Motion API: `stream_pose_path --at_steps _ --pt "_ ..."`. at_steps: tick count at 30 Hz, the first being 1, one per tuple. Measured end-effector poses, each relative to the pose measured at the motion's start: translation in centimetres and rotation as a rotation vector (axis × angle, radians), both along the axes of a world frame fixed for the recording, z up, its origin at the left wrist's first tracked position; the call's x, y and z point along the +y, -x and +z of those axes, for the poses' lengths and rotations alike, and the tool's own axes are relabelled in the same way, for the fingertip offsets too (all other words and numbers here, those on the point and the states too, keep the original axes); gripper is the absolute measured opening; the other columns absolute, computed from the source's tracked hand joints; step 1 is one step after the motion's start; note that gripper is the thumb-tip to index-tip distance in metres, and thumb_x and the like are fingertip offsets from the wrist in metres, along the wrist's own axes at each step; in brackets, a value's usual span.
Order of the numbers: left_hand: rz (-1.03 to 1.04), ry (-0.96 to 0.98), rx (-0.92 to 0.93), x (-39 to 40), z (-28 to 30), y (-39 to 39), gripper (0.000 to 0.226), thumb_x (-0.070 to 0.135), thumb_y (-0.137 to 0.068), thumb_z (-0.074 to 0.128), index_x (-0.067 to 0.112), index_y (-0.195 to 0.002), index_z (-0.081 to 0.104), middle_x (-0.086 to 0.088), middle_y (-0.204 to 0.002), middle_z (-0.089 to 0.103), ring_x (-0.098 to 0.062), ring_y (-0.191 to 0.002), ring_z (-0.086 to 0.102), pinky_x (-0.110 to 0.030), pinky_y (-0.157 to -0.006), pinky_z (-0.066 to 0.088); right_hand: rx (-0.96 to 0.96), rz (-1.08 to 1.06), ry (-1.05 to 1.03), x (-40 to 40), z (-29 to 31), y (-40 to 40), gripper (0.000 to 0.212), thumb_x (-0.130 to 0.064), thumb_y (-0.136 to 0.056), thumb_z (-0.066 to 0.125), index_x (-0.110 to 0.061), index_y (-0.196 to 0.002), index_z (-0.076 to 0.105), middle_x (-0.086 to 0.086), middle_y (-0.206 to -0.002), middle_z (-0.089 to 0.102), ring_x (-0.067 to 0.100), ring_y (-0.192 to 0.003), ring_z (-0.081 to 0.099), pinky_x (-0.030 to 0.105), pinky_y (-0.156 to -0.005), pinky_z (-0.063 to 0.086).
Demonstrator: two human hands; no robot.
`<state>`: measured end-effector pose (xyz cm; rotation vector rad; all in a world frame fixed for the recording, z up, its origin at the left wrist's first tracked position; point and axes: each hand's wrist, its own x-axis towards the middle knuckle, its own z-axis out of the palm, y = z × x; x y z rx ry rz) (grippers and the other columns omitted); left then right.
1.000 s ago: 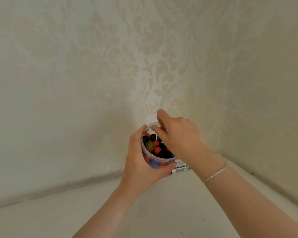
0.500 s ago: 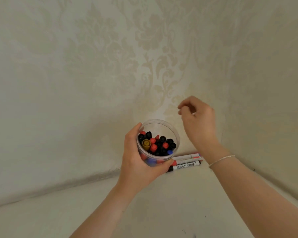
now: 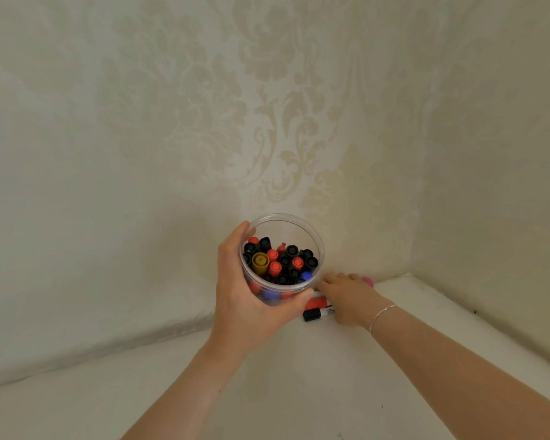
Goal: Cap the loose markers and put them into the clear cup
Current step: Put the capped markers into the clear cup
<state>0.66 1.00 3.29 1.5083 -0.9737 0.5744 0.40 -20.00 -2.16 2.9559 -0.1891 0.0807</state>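
1. Two bare forearms reach in from the lower edge across a pale desk (image 3: 299, 392) that runs into a corner, its near part bare and unobstructed.
2. The left hand (image 3: 245, 300) grasps the clear cup (image 3: 316, 246) from its left side, thumb up along the wall near the rim and fingers curled under the base, holding it lifted and tilted so the mouth faces the camera.
3. The right hand (image 3: 346, 300), a thin bracelet (image 3: 382, 313) at the wrist, lies palm down on the loose markers just right of the cup; whether its fingers have closed on one cannot be told, as the hand hides them.
4. A black-capped marker (image 3: 315, 313) and a red-capped marker (image 3: 318, 301) lie side by side on the desk, caps pointing left, their barrels running under the right hand; both are capped.
5. A pink tip (image 3: 368, 281) of something shows past the right fingertips, close to the wall; what it belongs to is not clear.
6. The cup is packed with upright markers (image 3: 280, 265), cap ends up: mostly black, several red, one blue at the near rim, one mustard yellow at the left.
7. Beyond, cream damask-patterned walls (image 3: 204, 138) meet behind the cup and close off the desk at back and right, leaving little room past the loose markers.
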Motion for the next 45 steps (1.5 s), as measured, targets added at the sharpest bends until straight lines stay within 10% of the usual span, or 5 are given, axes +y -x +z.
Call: stream_pose_path --at_steps 26,36,41,45 --pt "-0.033 -0.012 -0.007 0.2 -0.2 1.2 0.101 0.035 -0.051 0.083 0.017 -0.136 0.033 0.005 -0.133 0.043 0.001 -0.124 0.045 -0.006 -0.094 0.038 0.079 -0.1 -0.267 2.9 -0.6 4.4 0.029 -0.022 -0.09 0.049 -0.01 -0.117 0.048 0.01 -0.123 0.053 0.029 -0.111 0.053 0.031 -0.082 0.039" --pt "-0.065 -0.029 -0.059 0.0 -0.5 1.8 0.103 0.031 -0.051 0.088 0.017 -0.136 0.032 0.002 -0.133 0.042 -0.011 -0.126 0.046 -0.011 -0.096 0.04 -1.165 -0.05 -1.529 3.9 14.0 7.7 0.01 -0.009 -0.066 0.061 -0.011 -0.067 0.051 0.006 -0.06 0.049 0.016 -0.051 0.05 0.024 -0.05 0.043" --pt "-0.057 -0.044 -0.142 -0.3 -0.6 1.6 0.103 0.025 -0.052 0.092 0.011 -0.135 0.034 -0.009 -0.131 0.043 -0.025 -0.123 0.048 -0.015 -0.096 0.041 -1.32 0.243 -1.507 7.1 19.1 10.2 0.019 -0.013 -0.065 0.056 -0.022 -0.048 0.054 0.008 -0.06 0.052 0.016 -0.062 0.049 0.026 -0.059 0.042" --pt "-0.059 -0.059 -0.164 -0.4 -1.0 1.6 0.107 0.018 -0.049 0.095 0.012 -0.136 0.034 -0.009 -0.131 0.042 -0.023 -0.122 0.049 -0.015 -0.095 0.042 -1.174 0.287 -1.375 9.0 19.0 10.2 0.023 -0.019 -0.069 0.059 -0.001 -0.066 0.045 0.006 -0.066 0.037 0.015 -0.061 0.038 0.03 -0.057 0.034"
